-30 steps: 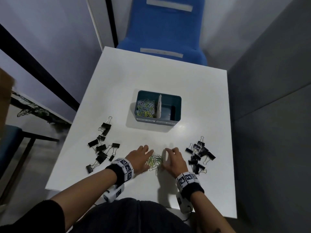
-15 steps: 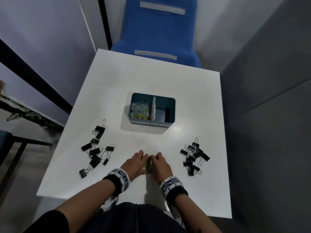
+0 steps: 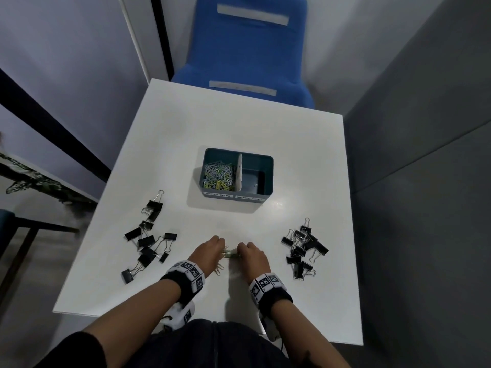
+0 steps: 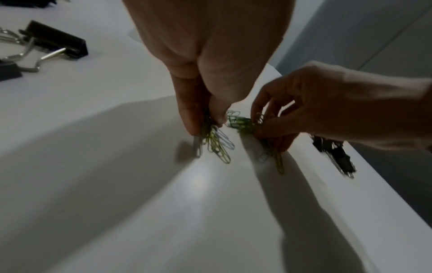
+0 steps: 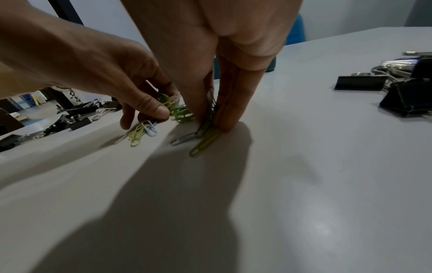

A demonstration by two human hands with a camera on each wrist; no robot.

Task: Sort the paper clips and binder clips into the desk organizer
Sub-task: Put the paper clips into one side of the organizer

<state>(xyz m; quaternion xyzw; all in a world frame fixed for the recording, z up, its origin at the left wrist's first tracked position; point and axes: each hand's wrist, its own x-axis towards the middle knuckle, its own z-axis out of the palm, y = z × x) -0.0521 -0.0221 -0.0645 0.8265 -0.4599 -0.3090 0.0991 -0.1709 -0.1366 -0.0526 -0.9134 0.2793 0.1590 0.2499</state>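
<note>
Head view: a small bunch of paper clips [image 3: 228, 254] lies low centre on the white table [image 3: 239, 123], pinched from both sides by the left hand [image 3: 206, 254] and right hand [image 3: 252, 257]. Above sits one teal desk organizer [image 3: 265, 179] with two compartments, the left holding clips. Two heaps of black binder clips, left heap [image 3: 147, 239] and right heap [image 3: 303, 248], flank the hands. One blue chair [image 3: 247, 49] stands at top.
</note>
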